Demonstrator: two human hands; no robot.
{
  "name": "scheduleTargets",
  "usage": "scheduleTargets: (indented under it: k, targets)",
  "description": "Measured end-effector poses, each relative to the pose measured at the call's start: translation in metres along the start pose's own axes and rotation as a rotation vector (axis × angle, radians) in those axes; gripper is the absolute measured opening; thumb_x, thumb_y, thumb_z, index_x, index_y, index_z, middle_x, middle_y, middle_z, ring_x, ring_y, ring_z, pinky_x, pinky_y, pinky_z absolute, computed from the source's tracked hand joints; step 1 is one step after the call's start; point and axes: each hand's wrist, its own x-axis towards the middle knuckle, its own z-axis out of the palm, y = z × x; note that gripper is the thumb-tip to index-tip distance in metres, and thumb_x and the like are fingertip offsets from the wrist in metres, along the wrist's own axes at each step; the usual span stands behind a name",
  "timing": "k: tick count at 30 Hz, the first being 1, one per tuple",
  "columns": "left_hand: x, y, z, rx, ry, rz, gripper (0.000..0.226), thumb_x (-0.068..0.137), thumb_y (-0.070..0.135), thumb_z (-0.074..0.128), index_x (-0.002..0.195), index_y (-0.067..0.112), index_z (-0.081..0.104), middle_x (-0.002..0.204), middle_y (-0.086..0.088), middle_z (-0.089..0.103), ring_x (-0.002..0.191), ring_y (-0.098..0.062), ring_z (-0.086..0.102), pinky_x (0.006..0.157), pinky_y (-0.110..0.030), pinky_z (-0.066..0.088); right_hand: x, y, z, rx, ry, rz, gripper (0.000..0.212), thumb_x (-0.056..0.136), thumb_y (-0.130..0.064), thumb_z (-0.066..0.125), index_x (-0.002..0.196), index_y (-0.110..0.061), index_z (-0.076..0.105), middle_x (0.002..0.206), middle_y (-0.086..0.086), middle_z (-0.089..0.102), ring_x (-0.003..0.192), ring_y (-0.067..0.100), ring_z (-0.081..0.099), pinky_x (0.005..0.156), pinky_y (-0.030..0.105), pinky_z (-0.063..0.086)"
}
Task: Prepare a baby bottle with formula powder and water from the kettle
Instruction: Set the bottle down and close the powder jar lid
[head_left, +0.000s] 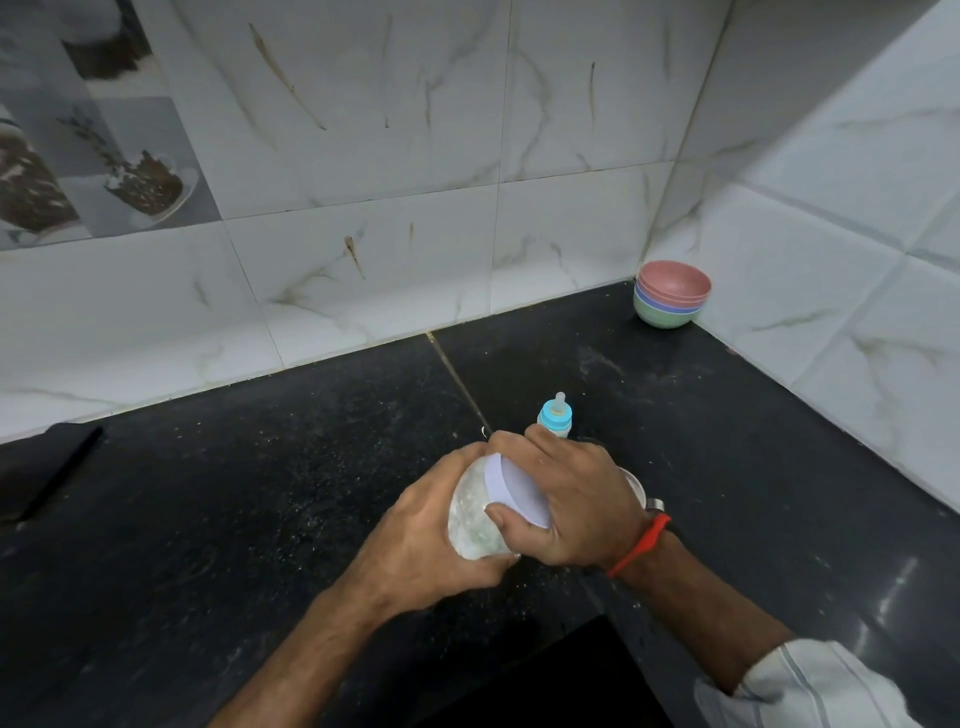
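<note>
Both hands hold 1 clear jar (470, 519) above the black countertop (260, 493), near its front edge. The jar is tilted, with its pale lavender lid (511, 486) pointing up and to the right. White powder shows through the jar wall.

The left hand (431, 535) wraps the jar body from below and from the left, fingers curled tight against it. The right hand (571, 499) closes over the lid, with the thumb (501, 519) pressed on the lid's lower edge. A red band (639, 545) sits on the right wrist, and a striped sleeve (810, 686) covers the forearm below it.

The baby bottle (556, 415) stands upright on the countertop just behind the right hand, with a blue collar and a clear teat on top. Its lower body is hidden by the hand.

A stack of coloured bowls (671, 293) rests in the far right corner, against the tiled wall (363, 208).
</note>
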Motion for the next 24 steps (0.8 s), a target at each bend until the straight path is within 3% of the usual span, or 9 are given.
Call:
scheduleTargets:
  k: [8,13,16,20,24]
  targets:
    - [-0.004,-0.005,0.004,0.079,0.012,-0.054,0.093,0.061,0.054,0.088,0.139,0.051,0.038,0.126,0.028,0.062,0.109,0.002,0.067,0.085,-0.032,0.063,-0.006,-0.011,0.012,-0.024,-0.052,0.178,0.054,0.091,-0.061,0.05,0.123,-0.019,0.063,0.088,-0.001,0.066,0.07,0.021,0.063,0.058,0.038,0.055]
    - [0.004,-0.016,-0.001,0.123,0.021,-0.119,0.106,0.057,0.072,0.086,0.145,0.05,0.031,0.135,0.029,0.053,0.118,-0.003,0.061,0.092,-0.034,0.06,-0.005,-0.009,0.019,0.077,-0.19,0.378,0.071,0.091,-0.081,0.029,0.152,-0.044,0.034,0.113,-0.012,0.053,0.097,0.009,0.059,0.075,0.039,0.058]
    - [0.009,-0.032,0.001,0.04,0.102,-0.213,0.101,0.058,0.074,0.084,0.141,0.053,0.032,0.133,0.029,0.053,0.121,-0.005,0.057,0.096,-0.039,0.058,-0.005,-0.007,0.026,0.21,-0.143,0.516,0.077,0.092,-0.082,0.024,0.158,-0.043,0.021,0.131,-0.013,0.049,0.115,0.006,0.053,0.089,0.036,0.054]
    - [0.019,-0.066,0.013,-0.012,0.236,-0.341,0.103,0.058,0.076,0.077,0.145,0.05,0.028,0.132,0.026,0.043,0.13,-0.011,0.031,0.108,-0.039,0.034,-0.008,0.0,0.033,0.246,-0.034,0.658,0.071,0.094,-0.072,0.031,0.153,-0.034,0.036,0.125,-0.014,0.051,0.11,0.004,0.053,0.093,0.026,0.044]
    - [0.031,-0.098,0.026,-0.058,0.317,-0.474,0.098,0.07,0.051,0.091,0.148,0.041,0.031,0.124,0.015,0.045,0.136,-0.024,0.03,0.115,-0.045,0.027,-0.013,0.014,0.038,0.283,0.006,0.765,0.05,0.099,-0.061,0.036,0.133,-0.031,0.057,0.117,-0.013,0.062,0.111,0.006,0.059,0.101,0.035,0.048]
